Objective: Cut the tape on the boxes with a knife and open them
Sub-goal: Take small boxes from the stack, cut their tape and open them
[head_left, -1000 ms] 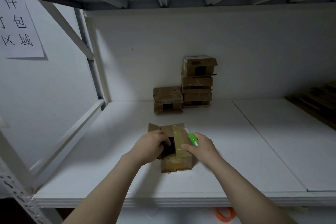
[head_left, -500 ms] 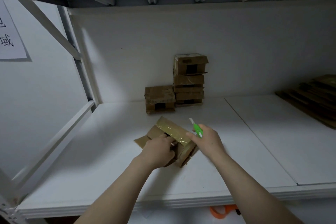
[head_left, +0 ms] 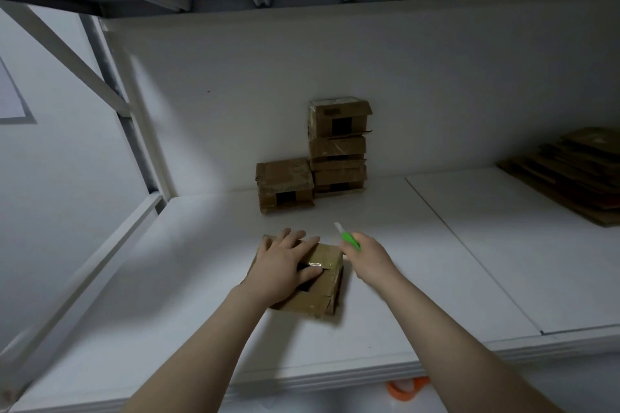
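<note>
While the left hand (head_left: 285, 266) lies flat, fingers spread, on the box (head_left: 315, 285) at lower centre, the right hand (head_left: 370, 260) just right of it grips a green knife (head_left: 349, 238), blade pointing up-left.

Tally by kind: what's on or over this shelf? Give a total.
Cardboard boxes: 5 (front box under the left hand, lone box at the back, 3-box stack beside it)
Green knife: 1, held by the right hand
Flattened cardboard pile: 1
Total: 7
</note>
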